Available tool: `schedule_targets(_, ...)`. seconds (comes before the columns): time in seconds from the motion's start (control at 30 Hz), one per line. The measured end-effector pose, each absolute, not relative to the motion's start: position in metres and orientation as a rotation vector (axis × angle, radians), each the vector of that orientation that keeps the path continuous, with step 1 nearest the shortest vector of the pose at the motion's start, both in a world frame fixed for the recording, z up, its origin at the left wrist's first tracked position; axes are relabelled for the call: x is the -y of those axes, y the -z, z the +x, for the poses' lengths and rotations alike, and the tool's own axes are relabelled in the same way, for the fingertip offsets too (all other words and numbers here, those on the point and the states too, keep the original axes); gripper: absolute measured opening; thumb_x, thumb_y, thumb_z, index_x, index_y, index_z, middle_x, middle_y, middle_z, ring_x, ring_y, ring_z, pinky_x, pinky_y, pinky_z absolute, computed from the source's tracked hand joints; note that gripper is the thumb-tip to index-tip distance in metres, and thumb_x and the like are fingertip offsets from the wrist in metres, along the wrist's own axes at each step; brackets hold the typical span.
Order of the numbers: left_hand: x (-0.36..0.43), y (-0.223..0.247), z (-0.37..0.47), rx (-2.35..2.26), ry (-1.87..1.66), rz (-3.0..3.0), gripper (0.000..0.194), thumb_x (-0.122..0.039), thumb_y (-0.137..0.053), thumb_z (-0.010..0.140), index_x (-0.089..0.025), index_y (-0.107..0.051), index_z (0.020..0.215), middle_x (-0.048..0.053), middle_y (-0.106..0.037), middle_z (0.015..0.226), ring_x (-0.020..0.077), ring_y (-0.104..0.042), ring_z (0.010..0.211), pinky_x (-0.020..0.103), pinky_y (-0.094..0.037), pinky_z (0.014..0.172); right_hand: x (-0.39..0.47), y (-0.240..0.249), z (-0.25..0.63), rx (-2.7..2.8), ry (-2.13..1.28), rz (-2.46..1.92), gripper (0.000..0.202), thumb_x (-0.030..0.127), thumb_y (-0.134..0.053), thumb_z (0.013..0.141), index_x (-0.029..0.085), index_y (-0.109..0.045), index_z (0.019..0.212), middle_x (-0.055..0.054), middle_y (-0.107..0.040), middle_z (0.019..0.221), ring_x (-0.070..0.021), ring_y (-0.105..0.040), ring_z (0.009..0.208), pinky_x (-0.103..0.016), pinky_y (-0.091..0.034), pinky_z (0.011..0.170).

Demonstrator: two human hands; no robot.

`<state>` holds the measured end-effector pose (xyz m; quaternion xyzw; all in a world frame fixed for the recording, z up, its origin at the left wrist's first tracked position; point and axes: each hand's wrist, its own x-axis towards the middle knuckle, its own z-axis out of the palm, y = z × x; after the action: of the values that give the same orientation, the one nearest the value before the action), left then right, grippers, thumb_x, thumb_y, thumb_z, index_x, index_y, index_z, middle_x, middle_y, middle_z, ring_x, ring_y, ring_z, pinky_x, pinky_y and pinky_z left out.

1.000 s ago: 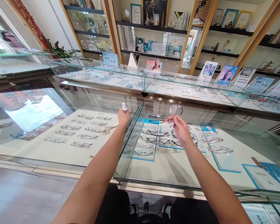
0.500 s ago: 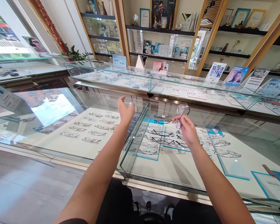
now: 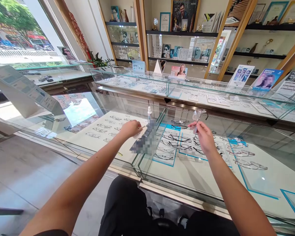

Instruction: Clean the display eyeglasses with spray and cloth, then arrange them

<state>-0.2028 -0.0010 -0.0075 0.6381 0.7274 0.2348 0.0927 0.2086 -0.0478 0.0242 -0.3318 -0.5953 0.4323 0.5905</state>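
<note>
My right hand (image 3: 205, 133) is closed on a pair of eyeglasses (image 3: 197, 114), holding it up above the right display case. One clear lens and a dark-tipped temple stand above the fingers; the rest is partly hidden. Over the left case, my left hand (image 3: 132, 128) is lowered with its fingers curled at a small pale, beige item (image 3: 142, 132) whose kind is unclear. Beside that hand lies a dark, blurred-out flat piece (image 3: 143, 143). Just behind it, a small white spray bottle (image 3: 149, 113) stands upright on the glass.
Several eyeglass frames (image 3: 180, 146) lie in rows inside the right glass case (image 3: 186, 177). A folded leaflet stand (image 3: 29, 93) is at the left. Another glass counter (image 3: 135, 74) with upright cards runs across the back, before shelves. A yellow-green strip (image 3: 120, 153) lies near the front.
My left hand has moved down and toward me from beside the bottle to the pale item, its fingers now curled. The bottle shows fully. My right hand still holds the eyeglasses. The view has turned left.
</note>
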Motion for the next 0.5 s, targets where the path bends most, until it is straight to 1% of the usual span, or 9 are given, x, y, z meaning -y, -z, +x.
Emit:
schedule_targets(0.1, 0.000, 0.010, -0.204, -2.149, -0.766, 1.835, 0.025, -0.043, -0.084, 0.068, -0.024, -0.068, 0.068, 0.010, -0.073, 0.081, 0.0300, -0.067, 0.086, 0.035, -0.048, 0.075, 0.048, -0.023, 0.208, 1.394, -1.009, -0.779, 0.028, 0.050, -0.062, 0.103, 0.027, -0.074, 0.094, -0.006, -0.079, 0.106, -0.0247, -0.061, 0.095, -0.037, -0.044, 0.079)
schedule_targets(0.23, 0.004, 0.001, -0.212, -2.107, -0.899, 1.673, 0.021, -0.042, -0.072, 0.078, -0.023, -0.063, 0.073, 0.006, -0.070, 0.074, 0.0229, -0.060, 0.072, 0.031, -0.041, 0.065, 0.048, -0.024, 0.208, 1.384, -1.023, -0.774, 0.027, 0.050, -0.063, 0.102, 0.027, -0.075, 0.095, -0.006, -0.078, 0.106, -0.0236, -0.060, 0.096, -0.035, -0.043, 0.080)
schedule_targets(0.37, 0.014, -0.017, -0.218, -2.037, -1.081, 1.477, 0.021, -0.043, -0.061, 0.086, -0.023, -0.057, 0.084, 0.002, -0.062, 0.069, 0.0191, -0.055, 0.062, 0.029, -0.038, 0.058, 0.048, -0.023, 0.209, 1.382, -1.037, -0.767, 0.027, 0.050, -0.064, 0.102, 0.027, -0.076, 0.095, -0.006, -0.078, 0.106, -0.0236, -0.060, 0.097, -0.035, -0.042, 0.080)
schedule_targets(0.5, 0.024, -0.043, -0.208, -1.877, -1.183, 1.394, 0.025, -0.048, -0.059, 0.089, -0.023, -0.055, 0.089, -0.002, -0.055, 0.065, 0.0157, -0.046, 0.052, 0.028, -0.035, 0.052, 0.047, -0.020, 0.209, 1.413, -1.025, -0.765, 0.027, 0.050, -0.063, 0.103, 0.027, -0.077, 0.097, -0.006, -0.078, 0.107, -0.0234, -0.059, 0.097, -0.035, -0.042, 0.081)
